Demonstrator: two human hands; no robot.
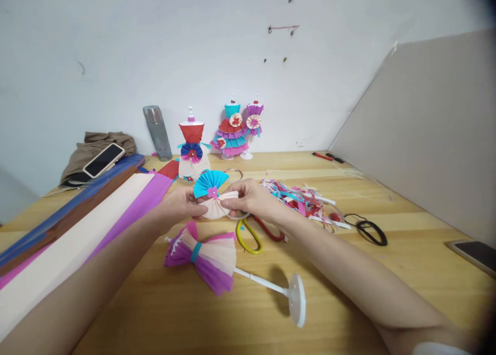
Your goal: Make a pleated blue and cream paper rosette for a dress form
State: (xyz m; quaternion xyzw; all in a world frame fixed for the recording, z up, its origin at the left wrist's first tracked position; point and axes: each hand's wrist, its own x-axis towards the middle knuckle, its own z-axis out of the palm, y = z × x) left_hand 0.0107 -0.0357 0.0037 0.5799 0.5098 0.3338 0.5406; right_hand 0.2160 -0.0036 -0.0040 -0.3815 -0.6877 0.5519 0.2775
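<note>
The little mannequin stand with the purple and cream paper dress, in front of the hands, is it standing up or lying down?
Lying down. The dressed stand rests on its side on the wooden table, its white pole running along the tabletop and its round base turned on edge.

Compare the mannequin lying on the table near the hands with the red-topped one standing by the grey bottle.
The lying mannequin is tipped on its side, its round white base off the wooden table; the red-topped mannequin stands upright. The lying one wears purple and cream pleated paper with a blue band; the standing one has a red bodice, a white skirt and a blue-purple rosette. Both are small paper-dressed dress forms.
</note>
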